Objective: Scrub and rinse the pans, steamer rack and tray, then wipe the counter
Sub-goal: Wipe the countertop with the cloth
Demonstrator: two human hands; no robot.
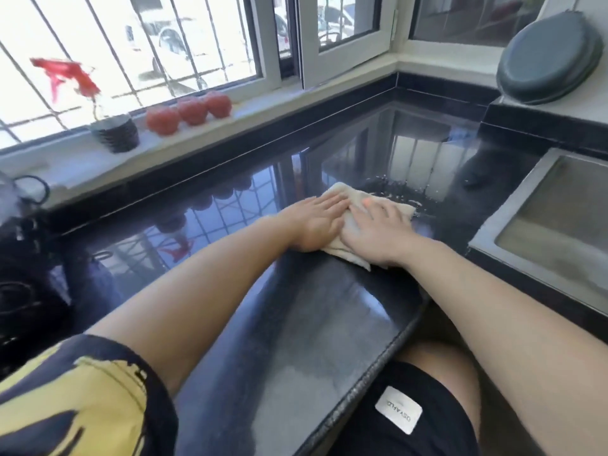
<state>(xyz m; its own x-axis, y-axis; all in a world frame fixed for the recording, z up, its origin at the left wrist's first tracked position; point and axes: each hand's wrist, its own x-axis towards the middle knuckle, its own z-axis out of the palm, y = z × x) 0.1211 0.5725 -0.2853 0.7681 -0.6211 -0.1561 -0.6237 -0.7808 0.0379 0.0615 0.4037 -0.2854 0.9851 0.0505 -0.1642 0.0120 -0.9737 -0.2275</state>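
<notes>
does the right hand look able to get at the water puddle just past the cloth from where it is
Probably yes. The right hand lies flat on the cloth, and the puddle sits right beyond the cloth's far edge on the black counter, with nothing standing between them.

Three tomatoes [192, 112] on sill, far left beyond grip; stacked bowls [115, 132] just beside them.

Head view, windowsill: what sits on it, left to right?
Stack of dark bowls → three tomatoes in a row. Farther right, on the raised corner ledge: dark round pan, leaning.
</notes>
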